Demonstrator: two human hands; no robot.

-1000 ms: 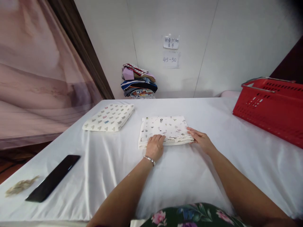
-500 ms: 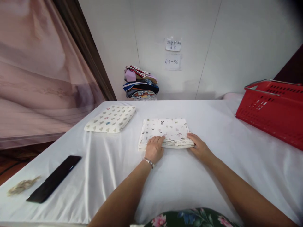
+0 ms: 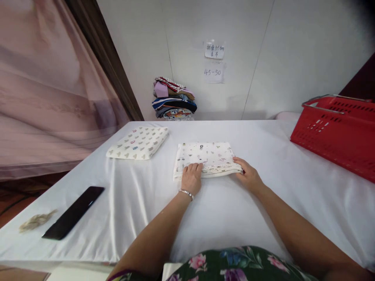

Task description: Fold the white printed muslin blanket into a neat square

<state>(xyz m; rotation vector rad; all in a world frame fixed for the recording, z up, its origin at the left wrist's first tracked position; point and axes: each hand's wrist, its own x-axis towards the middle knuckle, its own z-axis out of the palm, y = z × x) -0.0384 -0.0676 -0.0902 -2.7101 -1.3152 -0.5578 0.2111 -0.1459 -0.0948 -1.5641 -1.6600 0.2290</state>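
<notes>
A white cloth (image 3: 209, 154) printed with small figures lies folded into a flat, many-layered rectangle on the white-covered table (image 3: 228, 218). My left hand (image 3: 191, 178) grips its near edge left of the middle, fingers on top and a bracelet at the wrist. At the near right corner, my right hand (image 3: 247, 175) pinches the layers, thumb side toward the cloth. Both thumbs are partly hidden. Farther left lies a second folded cloth (image 3: 139, 143), cream with grey, red and blue motifs, apart from both hands.
A red plastic basket (image 3: 336, 136) stands on the right side. On the left lie a long black flat object (image 3: 74, 212) and a small beige tangled bundle (image 3: 37, 221). Folded fabrics (image 3: 174, 99) are piled by the wall beyond the table. A pink curtain (image 3: 49, 97) hangs at left.
The view has tilted and shifted slightly, so the scene sits a little higher. Both hands keep hold of the same near edge, and the folded cloth looks nearly unchanged.
</notes>
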